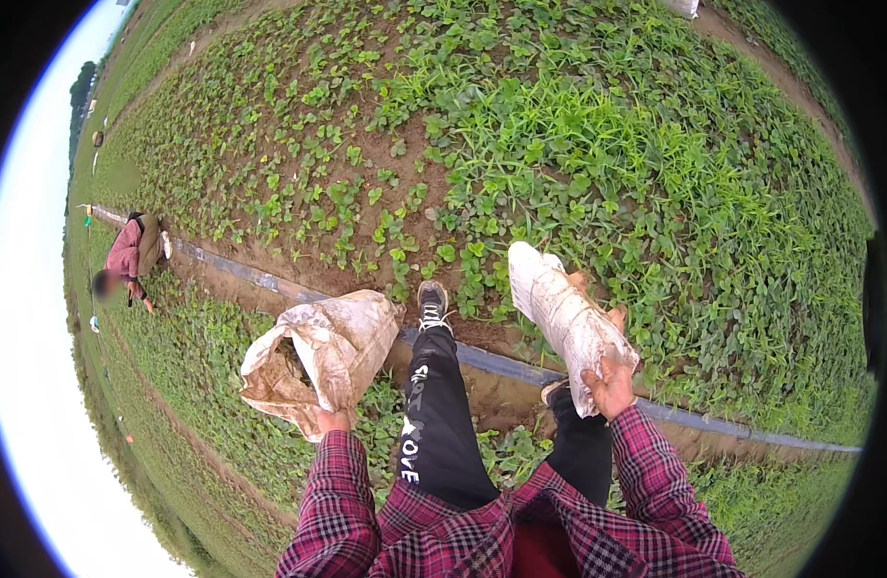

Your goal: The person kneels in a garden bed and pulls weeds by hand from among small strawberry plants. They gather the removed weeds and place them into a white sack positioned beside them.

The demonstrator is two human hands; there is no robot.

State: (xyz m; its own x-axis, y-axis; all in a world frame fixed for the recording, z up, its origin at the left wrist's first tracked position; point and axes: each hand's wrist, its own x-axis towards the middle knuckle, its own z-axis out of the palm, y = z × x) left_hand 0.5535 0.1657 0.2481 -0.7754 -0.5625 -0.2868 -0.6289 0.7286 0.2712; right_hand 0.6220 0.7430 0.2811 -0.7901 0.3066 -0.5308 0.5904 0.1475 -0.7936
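Observation:
My left hand [334, 421] grips the rim of a soiled white woven sack [346, 339]. The sack's mouth gapes toward the left, and its inside is dark and hard to make out. On the other side, my right hand [611, 386] clasps a second woven sack [552, 300], bunched into a long, narrow bundle and stained with dirt. Its far end hangs over low leafy plants. What this second sack holds, if anything, cannot be seen. Between the two sacks, my left shoe [433, 300] stands on soil among the plants.
A dark flat hose [505, 365] runs across the ground beneath my legs. Dense low plants [328, 180] and taller grass [581, 123] cover the field ahead. At the left, another person [129, 253] crouches beside the hose, one hand reaching toward the plants.

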